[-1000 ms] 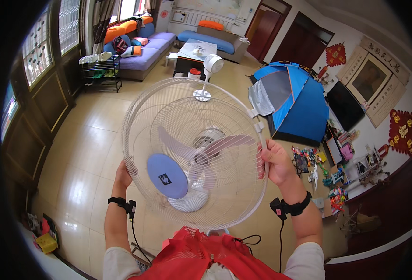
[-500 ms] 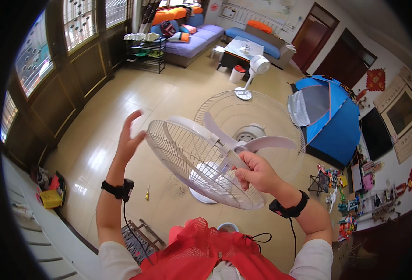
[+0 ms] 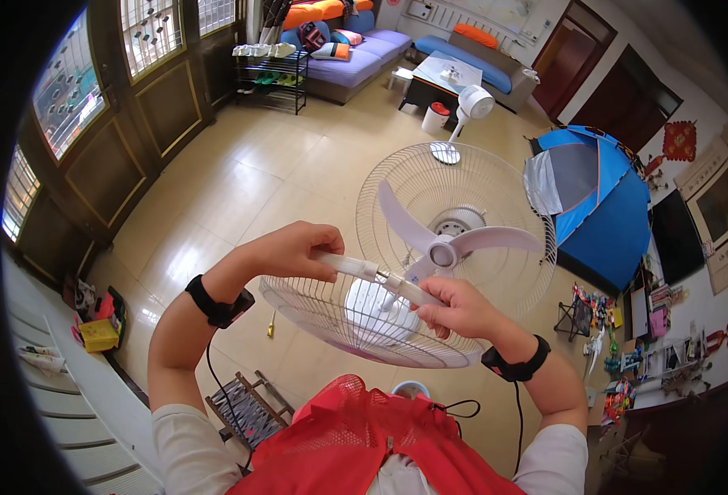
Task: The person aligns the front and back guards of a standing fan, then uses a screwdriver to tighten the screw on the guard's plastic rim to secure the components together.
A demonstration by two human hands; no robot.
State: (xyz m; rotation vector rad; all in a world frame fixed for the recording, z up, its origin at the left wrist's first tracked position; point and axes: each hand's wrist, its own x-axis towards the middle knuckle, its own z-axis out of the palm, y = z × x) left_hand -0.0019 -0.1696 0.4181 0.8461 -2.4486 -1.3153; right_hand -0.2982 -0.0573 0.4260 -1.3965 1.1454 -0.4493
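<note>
White wire, bent into a round, shallow fan guard [image 3: 322, 320], is between the two hands, in front of the person's body and above the tiled floor [image 3: 215, 223]. Its upper edge is a smooth white plastic rim [image 3: 351, 266], with a short metal joint [image 3: 384, 277] showing between two plastic ends. The left hand [image 3: 300, 250] pinches this rim at the left of the joint, fingers bent and thumb pressed near; the right hand [image 3: 460, 307] clasps it at the right side, thumb above and fingers curled under.

I judge that the guard is light for its width, stiff along the rim, but springy in its thin wires, which could bend if squeezed. The glossy plastic may be a little slippery, so the rim, held at two places apart, seems the best hold.

Just behind it stand three pale plastic fan blades [image 3: 496, 239] before a wide wire rear grille [image 3: 380, 186]. Whether the guard touches them, I cannot tell. On the floor lies a slim yellow-handled tool [image 3: 270, 330], perhaps a screwdriver, and near it, a low folding stool with patterned seat [image 3: 252, 408].
</note>
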